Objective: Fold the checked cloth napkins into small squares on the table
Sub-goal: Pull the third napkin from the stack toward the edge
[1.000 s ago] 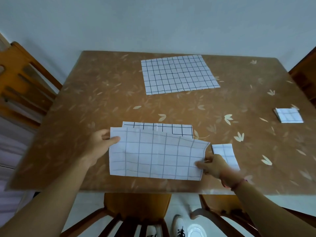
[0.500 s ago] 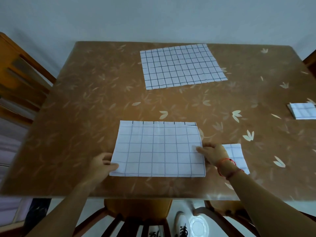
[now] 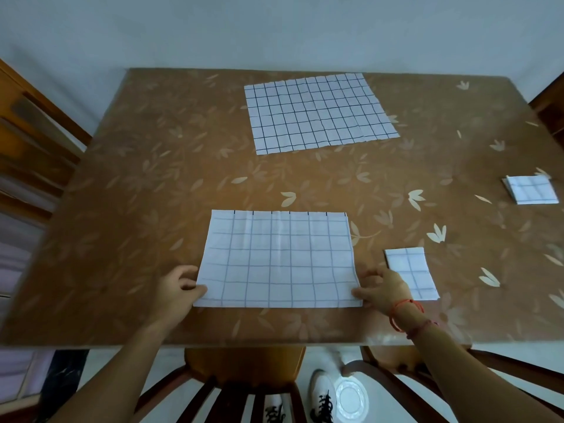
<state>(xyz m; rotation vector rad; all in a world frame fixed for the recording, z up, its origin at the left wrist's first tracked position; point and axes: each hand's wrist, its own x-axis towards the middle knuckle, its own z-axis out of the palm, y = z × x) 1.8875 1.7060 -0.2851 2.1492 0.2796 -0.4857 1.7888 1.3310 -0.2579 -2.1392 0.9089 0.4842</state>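
Now left hand (image 3: 178, 290) and right hand (image 3: 384, 286) pinch creased (rectangular) napkin (image 3: 277, 261).

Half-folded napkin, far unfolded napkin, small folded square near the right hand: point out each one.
Half-folded napkin (image 3: 279, 261): head view, middle of its top layer.
Far unfolded napkin (image 3: 317, 112): head view, centre of the flat cloth.
Small folded square (image 3: 410, 271): head view, middle of its top face.

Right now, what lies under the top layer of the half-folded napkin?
This napkin hides its lower layer except a dark-ticked strip along the far edge; the table beneath is covered too.
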